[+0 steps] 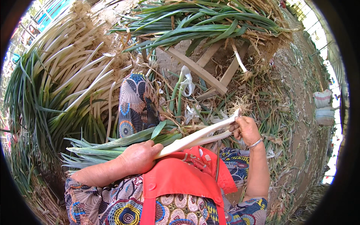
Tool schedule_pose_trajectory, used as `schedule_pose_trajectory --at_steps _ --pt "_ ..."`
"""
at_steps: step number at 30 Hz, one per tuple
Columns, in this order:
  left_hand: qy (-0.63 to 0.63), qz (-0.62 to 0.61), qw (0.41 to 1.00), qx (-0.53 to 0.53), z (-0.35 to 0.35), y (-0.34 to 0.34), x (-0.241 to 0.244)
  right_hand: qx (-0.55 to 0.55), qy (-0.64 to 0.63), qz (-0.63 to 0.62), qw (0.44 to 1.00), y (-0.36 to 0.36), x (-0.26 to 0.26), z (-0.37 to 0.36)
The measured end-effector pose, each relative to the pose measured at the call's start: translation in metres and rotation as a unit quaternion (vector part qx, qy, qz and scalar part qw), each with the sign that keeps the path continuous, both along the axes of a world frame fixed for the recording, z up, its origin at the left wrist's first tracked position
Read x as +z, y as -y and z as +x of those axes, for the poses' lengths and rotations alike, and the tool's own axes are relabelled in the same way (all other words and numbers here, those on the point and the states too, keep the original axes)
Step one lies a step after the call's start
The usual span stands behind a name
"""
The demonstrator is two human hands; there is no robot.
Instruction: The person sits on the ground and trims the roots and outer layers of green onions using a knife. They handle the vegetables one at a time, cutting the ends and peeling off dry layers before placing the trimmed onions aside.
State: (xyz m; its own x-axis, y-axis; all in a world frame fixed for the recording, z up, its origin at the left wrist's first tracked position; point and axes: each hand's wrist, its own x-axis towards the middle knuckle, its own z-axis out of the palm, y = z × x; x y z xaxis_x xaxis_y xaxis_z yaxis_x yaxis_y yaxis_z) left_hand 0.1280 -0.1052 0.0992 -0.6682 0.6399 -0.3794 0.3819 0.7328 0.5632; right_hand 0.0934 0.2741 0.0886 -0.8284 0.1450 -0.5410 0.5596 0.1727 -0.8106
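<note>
Two long green onions (194, 138) with white stalks lie across my lap, above a red apron (180, 177). My left hand (142, 154) is closed around them where white turns to green, and their leaves fan out to the left. My right hand (245, 130), with a bracelet at the wrist, pinches the root end of the stalks. Pale roots (241, 104) stick up just above its fingers. A heap of onions with white stalks (81, 73) lies to the left, beside my knee in patterned cloth. Part of my left fingers is hidden behind the stalks.
More green onions (197, 25) lie ahead on a wooden frame (197, 69). Loose leaves and peeled skins (191, 112) litter the ground between my knees and to the right. Bulging sacks (324, 108) stand at the far right, by a bright barred edge.
</note>
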Motion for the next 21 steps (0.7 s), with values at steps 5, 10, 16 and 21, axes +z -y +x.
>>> schedule_pose_trajectory --at_steps 5,10,16,21 --pt "0.014 0.004 1.0 0.012 0.001 0.002 -0.001 0.166 -0.249 0.437 0.848 -0.001 -0.006 0.005" --pt "0.076 0.106 0.991 0.006 -0.024 0.013 -0.005 -0.264 -0.075 0.455 0.847 -0.247 -0.083 0.028" --pt "0.334 0.26 0.89 0.169 -0.062 0.04 0.007 -0.11 -0.192 0.322 0.921 -0.107 -0.058 -0.006" --pt "0.271 0.34 0.872 0.223 -0.08 0.052 0.046 0.25 -0.355 0.135 0.891 0.108 -0.017 -0.011"
